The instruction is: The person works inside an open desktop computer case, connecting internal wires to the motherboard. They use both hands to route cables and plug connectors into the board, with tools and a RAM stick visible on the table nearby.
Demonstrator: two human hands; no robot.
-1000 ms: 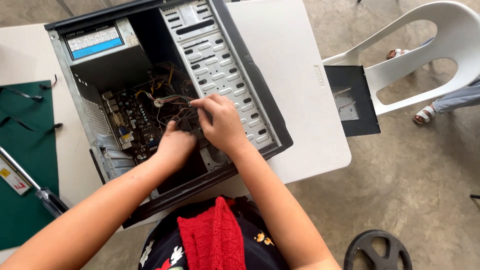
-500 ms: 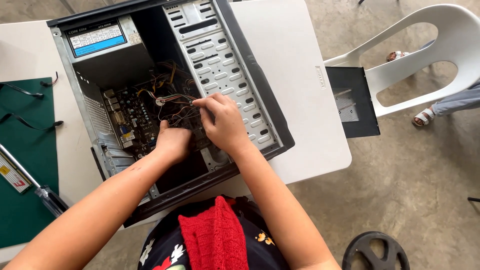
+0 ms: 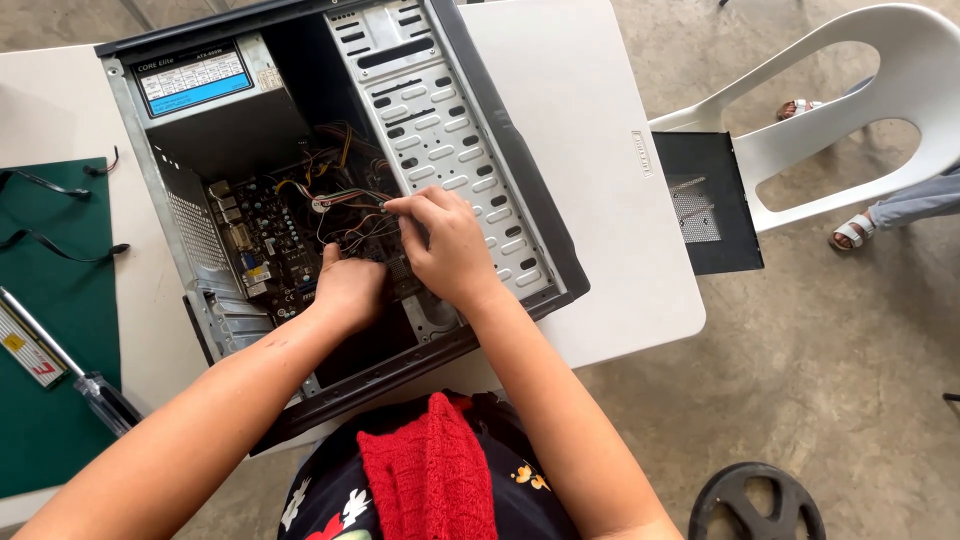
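Fig., L to R. On the worktop (image 3: 600,150) far L: one green mat (image 3: 50,330) carrying two black cable ties (image 3: 50,245), one ruler-like strip (image 3: 28,345) and one screwdriver w/ clear handle (image 3: 100,398). Centre: one PC case (image 3: 330,180) lying on its side, side panel already off, so the inside is open to me; one power supply (image 3: 205,100) sits at the top L corner, one motherboard (image 3: 270,235) is still mounted on the floor of the case, one drive cage (image 3: 440,140) w/ slotted holes runs along the R. My left hand (image 3: 350,290) rests low on the board, fingers curled under; whether they grip anything I can't tell. My right hand (image 3: 450,250) has thumb and forefinger pinched on the bundle of thin coloured wires (image 3: 345,205) above the board, approx. mid-case. Judged state of work: case opened, wiring being handled, board, supply and cage still in place. R of worktop: one black perforated panel (image 3: 705,200) leaning at the edge, one white plastic chair (image 3: 850,110), one other person's sandalled foot (image 3: 850,232) on the floor, one black disc (image 3: 757,500) bottom R.
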